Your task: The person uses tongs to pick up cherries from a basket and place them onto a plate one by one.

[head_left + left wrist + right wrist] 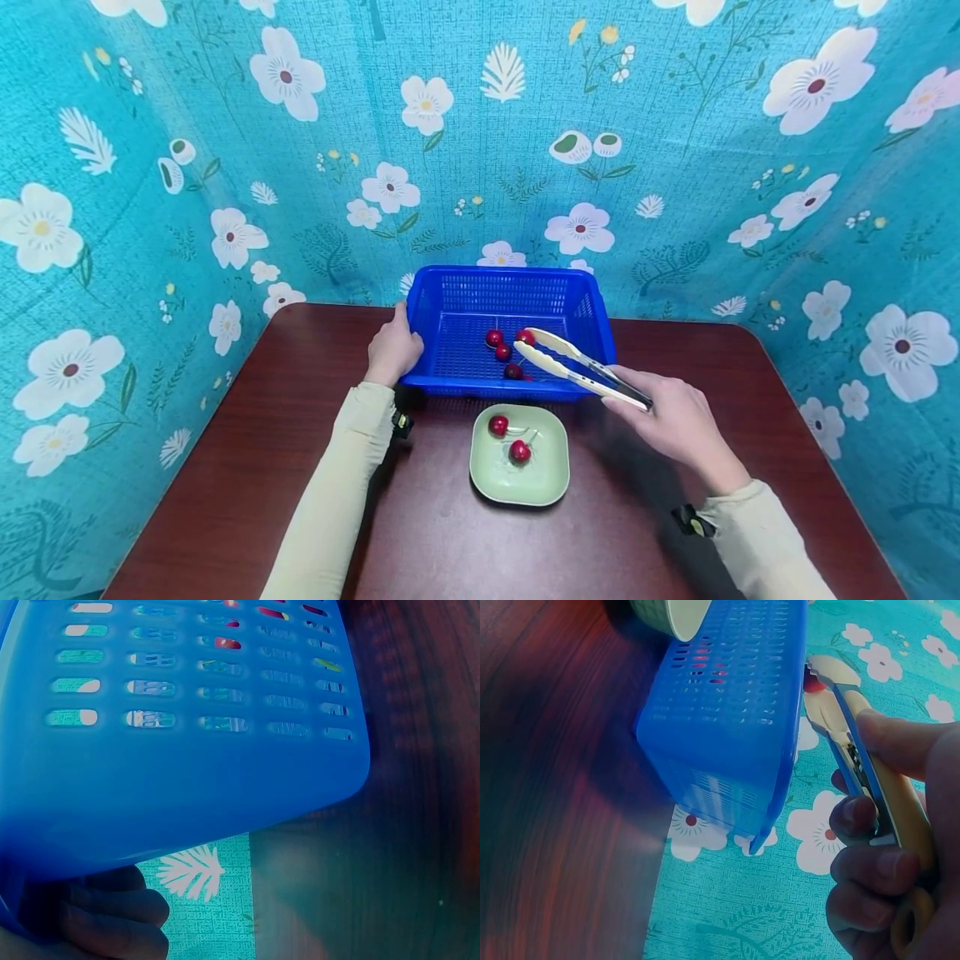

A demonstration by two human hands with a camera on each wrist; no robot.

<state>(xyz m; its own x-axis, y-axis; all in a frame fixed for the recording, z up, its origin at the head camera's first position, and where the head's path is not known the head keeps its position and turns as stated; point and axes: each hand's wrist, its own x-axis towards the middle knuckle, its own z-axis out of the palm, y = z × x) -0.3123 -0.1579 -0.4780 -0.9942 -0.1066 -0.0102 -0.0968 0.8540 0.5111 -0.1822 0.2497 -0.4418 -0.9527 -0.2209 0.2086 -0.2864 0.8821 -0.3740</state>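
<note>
My left hand point(395, 346) grips the left rim of a blue plastic basket point(480, 389); in the left wrist view its curled fingers point(120, 922) sit under that rim. My right hand point(675, 417) holds a pair of tongs point(558, 367) with cream tips and metal arms. Between the tong tips shows a red cherry point(814, 681), above the basket's rim in the right wrist view. Several more cherries point(494, 337) lie on the basket floor. In front of the basket stands a pale green square dish point(517, 493) with two stemmed cherries point(520, 452) in it.
A dark brown wooden table point(247, 433) bears the basket and dish. Behind and to both sides hangs a turquoise flowered cloth point(480, 167), close to the basket's far side.
</note>
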